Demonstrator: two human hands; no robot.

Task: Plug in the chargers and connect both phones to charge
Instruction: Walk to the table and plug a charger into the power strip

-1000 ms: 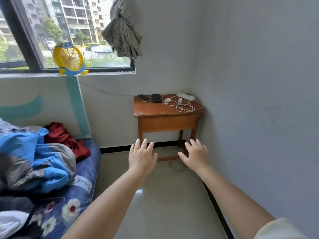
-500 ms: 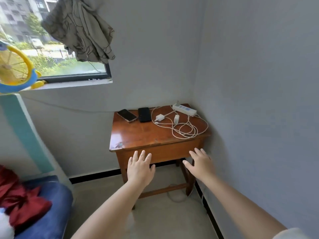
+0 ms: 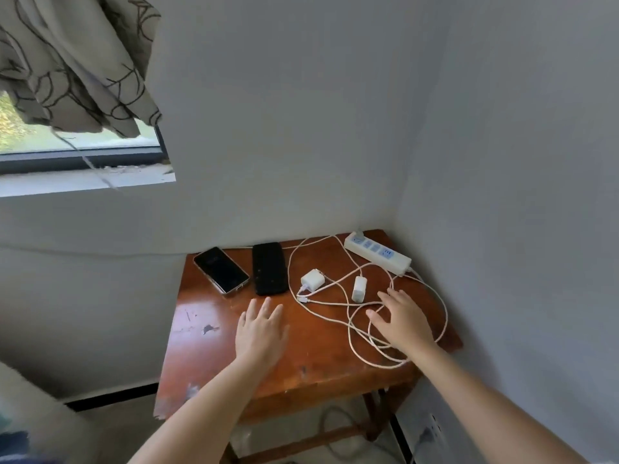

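On the wooden side table (image 3: 234, 349), both chargers (image 3: 312, 279) lie unplugged among loose white cables (image 3: 351, 326), the power strip (image 3: 376, 253) at two o'clock, two phones (image 3: 221, 269) at eleven, unconnected. Left hand (image 3: 259, 333) and right hand (image 3: 403, 321) hover flat, fingers spread, holding nothing; every step seems left.

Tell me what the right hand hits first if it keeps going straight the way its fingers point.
Probably the nearer white charger, lying just beyond the right hand, with loose cable under the fingers. The hand's height above the table is unclear.

surface – wooden table (image 3: 214, 346) | on it – 2 phones (image 3: 221, 269), 2 chargers (image 3: 312, 279), cables (image 3: 335, 316), power strip (image 3: 376, 252)
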